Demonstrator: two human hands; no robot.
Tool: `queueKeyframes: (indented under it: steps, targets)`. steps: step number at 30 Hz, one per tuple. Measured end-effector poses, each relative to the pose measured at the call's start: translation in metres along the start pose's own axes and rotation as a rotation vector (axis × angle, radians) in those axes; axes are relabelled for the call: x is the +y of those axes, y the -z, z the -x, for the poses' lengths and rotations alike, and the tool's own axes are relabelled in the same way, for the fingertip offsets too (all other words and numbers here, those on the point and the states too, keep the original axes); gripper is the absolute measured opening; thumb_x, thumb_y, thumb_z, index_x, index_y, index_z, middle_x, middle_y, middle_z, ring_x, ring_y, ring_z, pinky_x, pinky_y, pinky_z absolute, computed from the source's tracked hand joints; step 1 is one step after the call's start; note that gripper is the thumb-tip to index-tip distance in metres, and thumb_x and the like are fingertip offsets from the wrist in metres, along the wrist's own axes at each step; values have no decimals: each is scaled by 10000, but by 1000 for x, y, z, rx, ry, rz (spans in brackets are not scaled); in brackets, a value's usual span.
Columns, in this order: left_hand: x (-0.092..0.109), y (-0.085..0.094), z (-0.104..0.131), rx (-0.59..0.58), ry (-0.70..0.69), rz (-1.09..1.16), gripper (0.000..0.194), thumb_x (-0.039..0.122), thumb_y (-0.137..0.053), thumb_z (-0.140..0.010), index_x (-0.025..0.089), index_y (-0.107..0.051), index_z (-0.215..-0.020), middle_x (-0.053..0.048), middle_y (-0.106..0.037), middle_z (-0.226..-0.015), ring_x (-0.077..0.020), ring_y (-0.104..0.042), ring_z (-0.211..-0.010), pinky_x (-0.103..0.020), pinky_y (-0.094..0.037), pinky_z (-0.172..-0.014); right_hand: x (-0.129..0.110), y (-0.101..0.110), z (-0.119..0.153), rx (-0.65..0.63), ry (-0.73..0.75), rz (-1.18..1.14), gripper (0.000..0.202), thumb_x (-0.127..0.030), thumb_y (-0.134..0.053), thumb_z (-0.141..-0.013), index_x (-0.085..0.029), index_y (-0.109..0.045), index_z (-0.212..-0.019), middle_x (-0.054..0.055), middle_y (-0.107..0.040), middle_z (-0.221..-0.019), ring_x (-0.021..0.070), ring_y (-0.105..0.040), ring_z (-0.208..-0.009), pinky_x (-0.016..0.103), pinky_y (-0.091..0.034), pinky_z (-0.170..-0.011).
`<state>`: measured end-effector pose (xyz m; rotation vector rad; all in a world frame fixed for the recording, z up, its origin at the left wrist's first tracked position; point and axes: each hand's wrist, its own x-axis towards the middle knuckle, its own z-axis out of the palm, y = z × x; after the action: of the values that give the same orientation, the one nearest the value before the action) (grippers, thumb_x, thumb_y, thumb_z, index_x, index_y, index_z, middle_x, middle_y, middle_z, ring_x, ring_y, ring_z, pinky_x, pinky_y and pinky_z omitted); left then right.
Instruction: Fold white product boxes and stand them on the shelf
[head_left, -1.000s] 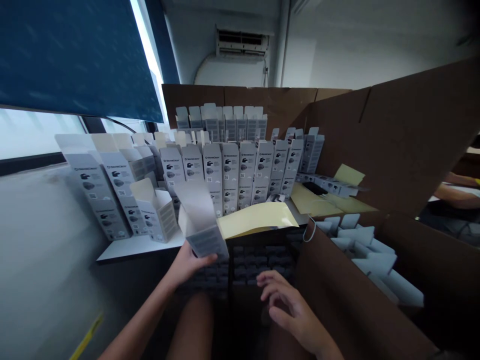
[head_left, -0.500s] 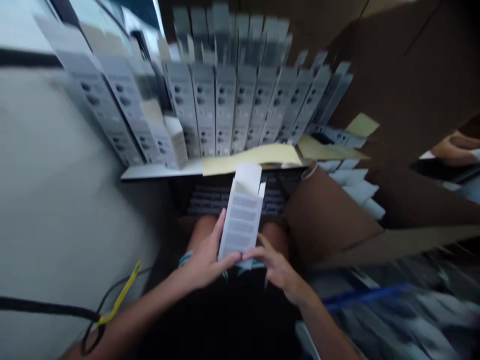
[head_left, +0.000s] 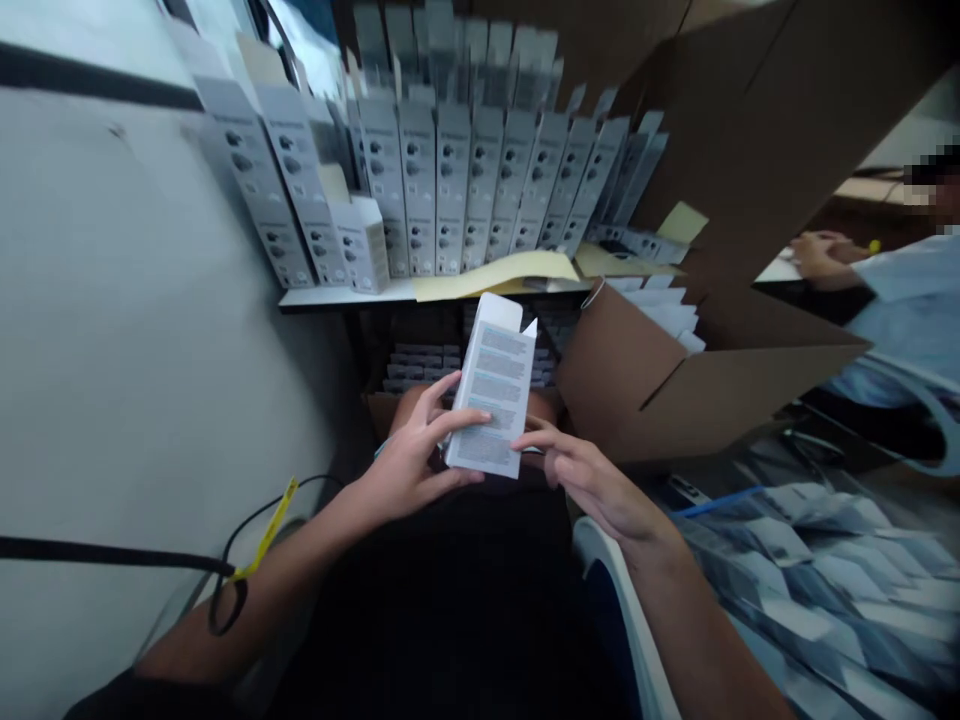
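Note:
A slim white carton [head_left: 499, 385] with blocks of small print on its facing side is tilted up over my lap. Its top flap stands up, and a side flap sticks out at the right. My left hand [head_left: 420, 450] grips it from the left, one finger lying across the printed face and the thumb by the bottom edge. At the lower right edge, my right hand [head_left: 592, 475] pinches the carton lightly with its fingertips. Whatever may be inside the carton is hidden.
Rows of similar upright cartons [head_left: 454, 190] line a shelf [head_left: 330, 298] ahead, with yellowish paper [head_left: 502, 275] along its edge. A brown cardboard box [head_left: 622, 375] stands right; flattened cartons [head_left: 817, 570] pile below. A cable [head_left: 112, 555] hangs left. Another person's hands [head_left: 821, 255] are far right.
The view has swung right and sharpened. My left hand now lays a finger across the carton's face, and my right thumb has left its lower front. The carton sits slightly higher in view.

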<state>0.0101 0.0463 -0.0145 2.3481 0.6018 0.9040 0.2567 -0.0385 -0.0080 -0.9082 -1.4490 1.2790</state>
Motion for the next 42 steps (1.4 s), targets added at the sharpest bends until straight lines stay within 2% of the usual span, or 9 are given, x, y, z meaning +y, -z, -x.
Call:
queueKeyframes:
  steps: [3, 7, 14, 17, 21, 25, 31, 37, 42]
  targets:
    - [14, 9, 2, 68, 43, 93, 601, 340, -761, -782, 366, -516, -1330, -65, -223, -1603, -382, -283, -1464, -584, -436, -1117, -20, -6, 8, 188, 143, 175, 262, -458, -592, -899, -263, -745, -986, 71, -571, -1326, 316, -463, -1319, 514, -367, -1122]
    - [24, 16, 5, 101, 52, 223, 607, 347, -755, -783, 390, -493, -1328, -58, -256, -1570, -357, -305, -1454, -555, -456, -1098, -32, -20, 6, 221, 261, 124, 286, -499, -593, -885, -256, -741, -909, 95, -620, -1129, 310, -569, -1138, 524, -472, -1017]
    - [12, 6, 10, 158, 35, 267, 421, 433, -619, -882, 328, -526, -1279, -71, -227, -1573, -337, -192, -1502, -555, -309, -1190, -14, -37, -9, 46, 193, 89, 367, -560, -627, -842, -284, -737, -1056, 50, -403, -1510, 358, -350, -1432, 526, -364, -1146]
    - [-17, -9, -7, 210, 27, 278, 484, 387, -584, -912, 345, -421, -1366, -70, -159, -1617, -323, -173, -1515, -544, -257, -1213, 1, -25, -33, 44, 181, 69, 368, -560, -627, -841, -271, -741, -1039, 46, -362, -1557, 358, -372, -1422, 514, -391, -1128]
    - [-80, -19, -69, 321, -36, 481, 863, 390, -658, -857, 339, -103, -1516, -117, -109, -1650, -338, -187, -1513, -547, -206, -1225, 26, 4, -97, 160, 243, 24, 303, -501, -643, -848, -238, -754, -950, 56, -397, -1548, 344, -386, -1415, 505, -311, -1174]
    - [-139, -1, -134, 253, 32, 739, 1189, 403, -805, -691, 313, 34, -1529, -187, -399, -1498, -367, -487, -1332, -566, -392, -1102, 51, 30, -169, 220, 288, -123, 314, -495, -615, -861, -226, -748, -953, 73, -460, -1510, 355, -409, -1394, 533, -370, -1118]
    - [-192, 38, -185, 283, 66, 658, 1253, 318, -877, -590, 281, -57, -1535, -179, -432, -1440, -360, -490, -1324, -539, -376, -1116, 65, 50, -237, 255, 313, -215, 309, -478, -585, -876, -242, -727, -1017, 66, -519, -1475, 312, -434, -1387, 468, -378, -1112]
    - [-256, 69, -236, 471, 108, 523, 1228, 386, -851, -609, 192, -45, -1514, -224, -379, -1452, -376, -417, -1360, -551, -265, -1181, 102, 71, -244, 280, 181, -80, 322, -482, -596, -877, -235, -722, -1040, 109, -617, -1361, 300, -511, -1316, 360, -489, -932]
    - [-295, 81, -258, 464, 145, 416, 1222, 314, -844, -595, 173, -48, -1511, -238, -323, -1498, -379, -379, -1391, -578, -225, -1199, 161, 94, -216, 331, -34, -72, 437, -560, -645, -821, -226, -706, -1098, 145, -715, -1154, 299, -665, -1059, 345, -545, -764]
